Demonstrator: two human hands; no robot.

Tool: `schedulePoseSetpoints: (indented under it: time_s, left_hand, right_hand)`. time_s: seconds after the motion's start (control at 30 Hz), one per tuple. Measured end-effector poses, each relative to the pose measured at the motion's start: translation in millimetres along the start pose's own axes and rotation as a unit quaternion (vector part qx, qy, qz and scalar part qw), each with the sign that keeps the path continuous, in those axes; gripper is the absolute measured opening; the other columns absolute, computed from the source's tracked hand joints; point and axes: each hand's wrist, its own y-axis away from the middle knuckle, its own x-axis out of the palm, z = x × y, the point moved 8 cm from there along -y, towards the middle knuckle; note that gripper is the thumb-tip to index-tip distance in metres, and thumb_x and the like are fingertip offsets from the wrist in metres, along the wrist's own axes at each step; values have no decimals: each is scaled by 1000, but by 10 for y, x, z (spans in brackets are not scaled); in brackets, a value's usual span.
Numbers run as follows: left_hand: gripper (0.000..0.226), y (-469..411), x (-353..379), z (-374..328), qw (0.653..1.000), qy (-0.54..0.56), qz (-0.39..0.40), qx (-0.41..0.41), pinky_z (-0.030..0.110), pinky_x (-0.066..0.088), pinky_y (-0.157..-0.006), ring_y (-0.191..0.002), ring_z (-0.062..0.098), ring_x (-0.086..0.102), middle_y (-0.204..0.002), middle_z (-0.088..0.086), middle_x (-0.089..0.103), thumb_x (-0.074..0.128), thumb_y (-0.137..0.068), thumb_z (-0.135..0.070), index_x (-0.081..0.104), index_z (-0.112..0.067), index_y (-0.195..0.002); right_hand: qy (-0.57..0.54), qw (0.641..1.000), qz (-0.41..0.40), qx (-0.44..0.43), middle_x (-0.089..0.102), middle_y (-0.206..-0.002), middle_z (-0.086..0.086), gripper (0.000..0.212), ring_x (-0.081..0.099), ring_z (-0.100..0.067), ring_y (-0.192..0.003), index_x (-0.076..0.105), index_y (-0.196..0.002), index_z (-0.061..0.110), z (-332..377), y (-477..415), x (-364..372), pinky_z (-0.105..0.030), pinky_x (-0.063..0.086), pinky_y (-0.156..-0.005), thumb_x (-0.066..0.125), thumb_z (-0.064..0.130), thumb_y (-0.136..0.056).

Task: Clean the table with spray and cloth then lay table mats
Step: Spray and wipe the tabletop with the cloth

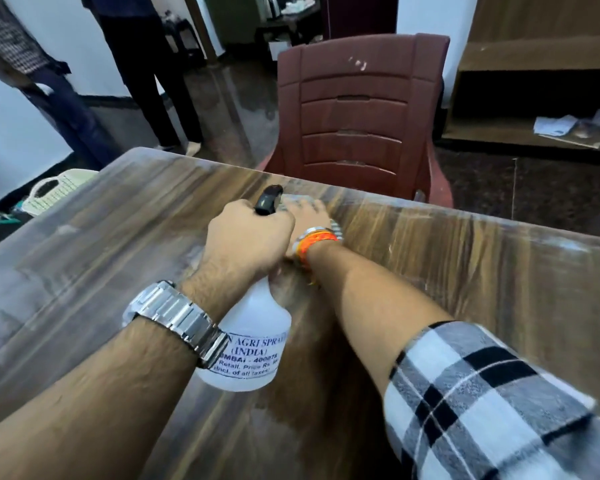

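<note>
My left hand (250,237) grips the neck of a white spray bottle (253,337) with a black trigger head, held above the wooden table (465,271). Just beyond it, my right hand (310,214) lies on a pale cloth (291,199) near the table's far edge; the left hand hides most of that hand and cloth. Wet streaks and a damp sheen show on the table top. No table mats are in view.
A brown plastic chair (357,116) stands against the table's far edge. Two people stand at the back left (142,64). A pale plastic basket (54,192) sits beyond the table's left corner. Wooden shelving with papers (534,98) is at the right.
</note>
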Motion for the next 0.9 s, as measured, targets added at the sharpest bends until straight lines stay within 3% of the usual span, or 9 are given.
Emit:
schedulePoseSetpoints:
  time_s: [0.07,0.13,0.23,0.4,0.53,0.6,0.67,0.77,0.9]
  left_hand:
    - [23,-5,-6,34,1000,21,5,-2,51,61,-80,-86,43,75,-79,21,71,58,-63,-30,61,-11,-75]
    - [25,13,63,98,999,28,24,-18,54,61,-79,-75,42,74,-65,16,69,55,-59,-29,62,-11,-74]
    - [19,166,169,61,1000,14,23,-9,43,60,-70,-63,35,74,-47,1,63,55,-64,-27,62,-13,-77]
    - [9,435,345,70,997,29,64,-20,32,45,-58,-44,26,62,-36,-3,52,57,-70,-23,55,-14,-72]
    - [11,580,174,144,995,56,80,-36,33,46,-55,-37,25,57,-45,2,56,57,-69,-21,59,-11,-71]
    - [10,647,20,186,995,53,75,-33,34,48,-55,-36,23,57,-47,2,57,58,-70,-20,63,-12,-73]
    - [7,696,-181,241,998,34,53,-22,33,47,-55,-37,22,57,-44,-2,55,60,-74,-17,62,-11,-69]
    - [13,769,-404,383,998,26,41,-31,35,49,-58,-42,25,60,-48,0,56,59,-65,-21,65,-10,-70]
    - [15,986,-671,546,999,-6,25,-42,53,57,-65,-64,40,66,-60,10,58,58,-57,-28,58,-15,-63]
  right_hand:
    - [-7,995,-40,87,29,-155,1,54,25,-27,-140,38,-142,30,-505,-102,-34,-50,14,-113,35,39,-89]
    - [-6,980,-66,190,36,-150,0,53,31,-31,-135,45,-136,28,-1163,110,-129,-52,19,-111,31,39,-87]
    - [-9,949,-105,298,35,-150,-2,50,28,-30,-137,46,-134,26,-2016,717,-284,-52,17,-111,28,40,-90]
    - [-17,864,-110,492,18,-158,-6,54,14,-38,-142,33,-144,22,-3063,2139,-485,-55,8,-115,26,38,-94]
    - [-47,819,-103,563,10,-160,-8,57,5,-39,-144,23,-149,18,-3167,2636,-519,-56,0,-116,23,37,-95]
    - [-66,832,-99,541,13,-159,-9,58,7,-40,-144,25,-149,18,-2815,2466,-399,-55,0,-115,26,37,-95]
    - [-53,888,-96,447,23,-157,-9,56,16,-38,-142,32,-146,19,-2142,2081,-215,-54,4,-115,31,37,-93]
    - [-23,981,-71,178,36,-152,-3,52,28,-32,-139,44,-139,25,-504,1543,133,-51,11,-114,37,41,-90]
    - [-13,996,31,-88,41,-148,-3,48,29,-30,-138,49,-136,23,1171,1776,506,-47,9,-114,35,41,-93]
